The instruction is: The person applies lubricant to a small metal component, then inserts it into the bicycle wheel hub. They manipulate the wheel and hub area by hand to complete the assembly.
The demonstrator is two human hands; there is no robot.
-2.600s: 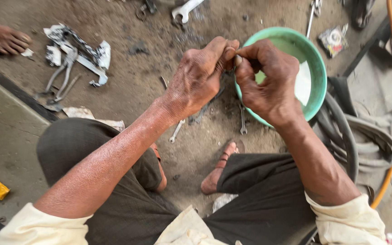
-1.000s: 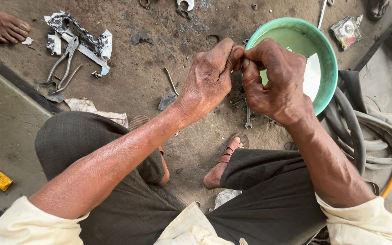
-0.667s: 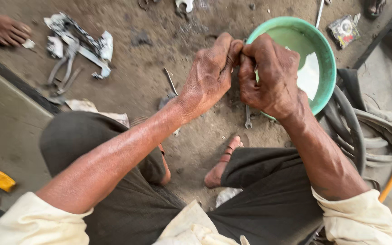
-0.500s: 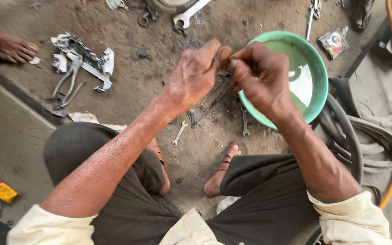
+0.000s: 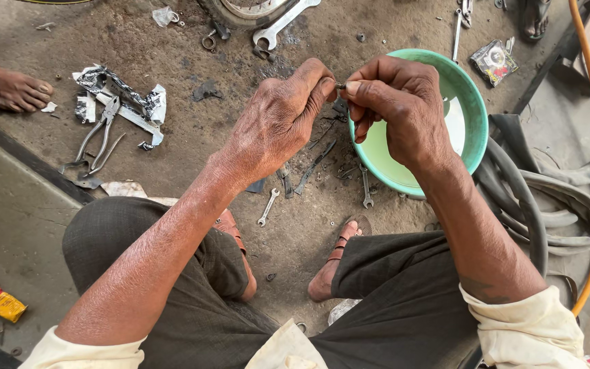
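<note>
Two hands up over 1 round green plastic basin (image 5: 474,113) | left hand (image 5: 278,123) + right hand (image 5: 401,109): fingertips pinched tight on 1 tiny dark metal part (image 5: 340,86) between them | 2 small steel spanners (image 5: 268,207) on dirt floor below | 1 pair grey pliers (image 5: 97,140) far left.

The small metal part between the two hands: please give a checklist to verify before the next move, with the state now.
1. Small metal part pinched from both sides: ok.
2. Left hand fingertips on it: ok.
3. Right hand fingertips on it: ok.
4. Green bowl under the right hand, to catch a drop: ok.
5. What kind of part it is: cannot tell.
6. Small spanners lie close on the ground: ok.
</note>
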